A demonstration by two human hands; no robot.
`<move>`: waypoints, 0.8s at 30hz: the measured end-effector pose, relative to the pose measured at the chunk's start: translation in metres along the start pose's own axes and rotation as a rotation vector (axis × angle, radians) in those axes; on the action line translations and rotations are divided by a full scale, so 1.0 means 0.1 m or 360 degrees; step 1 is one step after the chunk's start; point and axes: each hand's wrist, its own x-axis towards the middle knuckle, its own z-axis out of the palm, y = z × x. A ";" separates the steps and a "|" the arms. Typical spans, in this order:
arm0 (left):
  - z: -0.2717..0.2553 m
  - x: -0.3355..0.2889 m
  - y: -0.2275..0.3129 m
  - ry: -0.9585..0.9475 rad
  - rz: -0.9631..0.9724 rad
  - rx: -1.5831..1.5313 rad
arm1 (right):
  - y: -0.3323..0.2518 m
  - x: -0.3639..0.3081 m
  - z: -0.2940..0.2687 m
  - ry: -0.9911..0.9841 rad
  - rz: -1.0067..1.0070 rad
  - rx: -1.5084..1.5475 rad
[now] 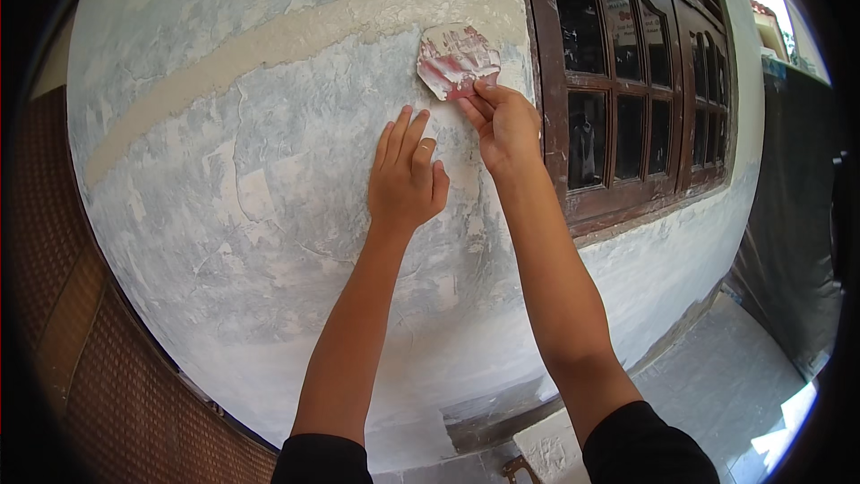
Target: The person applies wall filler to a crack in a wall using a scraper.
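My right hand (509, 130) pinches the lower edge of a red putty scraper (459, 63) between thumb and fingers. White putty is smeared over the scraper's face, which is held up at the wall close to the window frame. Below and left of it, my left hand (403, 175) is empty, with fingers stretched upward at the wall; I cannot tell how firmly they touch. The wall (305, 188) is patchy grey and white, with a raised beige band (296, 36) of filler running across its upper part.
A brown wooden window (618, 81) with dark panes stands right of my hands. Woven panelling (134, 376) lines the left. At the bottom are a putty-covered board (554, 448) and a brown handle (518, 468) beside it. Grey floor tiles (717, 367) and a dark sheet (788, 215) lie to the right.
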 end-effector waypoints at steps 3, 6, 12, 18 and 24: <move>-0.02 -0.02 -0.02 0.0005 -0.0001 0.0009 | 0.05 -0.04 -0.10 0.0008 0.0063 -0.0036; -0.03 0.00 -0.04 0.0004 -0.0002 0.0022 | 0.03 -0.06 -0.09 -0.0003 0.0032 -0.0020; -0.01 0.00 0.00 0.0003 0.0002 0.0011 | 0.03 0.03 -0.04 0.0029 0.0044 0.0018; -0.03 -0.02 -0.03 -0.0016 -0.0016 0.0022 | 0.04 -0.06 0.00 0.0046 0.0059 0.0005; -0.02 -0.02 -0.02 -0.0012 -0.0013 0.0018 | 0.03 -0.05 -0.05 0.0064 0.0094 0.0012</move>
